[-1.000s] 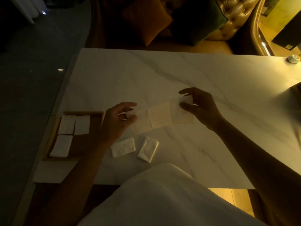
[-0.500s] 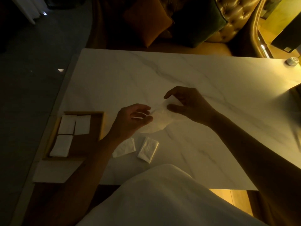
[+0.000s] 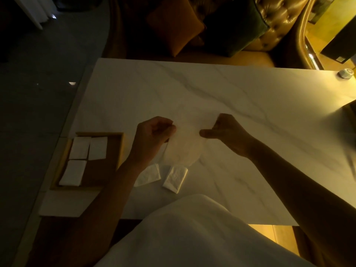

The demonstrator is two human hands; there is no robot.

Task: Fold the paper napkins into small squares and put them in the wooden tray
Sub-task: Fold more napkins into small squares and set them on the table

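Observation:
A thin white paper napkin (image 3: 185,149) hangs between my two hands over the marble table (image 3: 231,97), sagging below them. My left hand (image 3: 152,135) pinches its left edge with curled fingers. My right hand (image 3: 227,132) pinches the right edge, thumb pointing left. The wooden tray (image 3: 115,151) lies at the table's left front and holds three folded white squares (image 3: 87,148). Two wrapped napkin packets (image 3: 175,179) lie on the table just below the hanging napkin; my left forearm partly covers the left packet (image 3: 149,175).
A small round white object (image 3: 345,73) sits at the table's far right corner. A tufted sofa with an orange cushion (image 3: 173,27) and a dark green cushion stands behind the table. White cloth (image 3: 192,234) on my lap overlaps the front edge.
The napkin was stretched wide between my hands a second ago. My hands came together, then rose with fingers curled, and the napkin now hangs as a narrower sheet between them.

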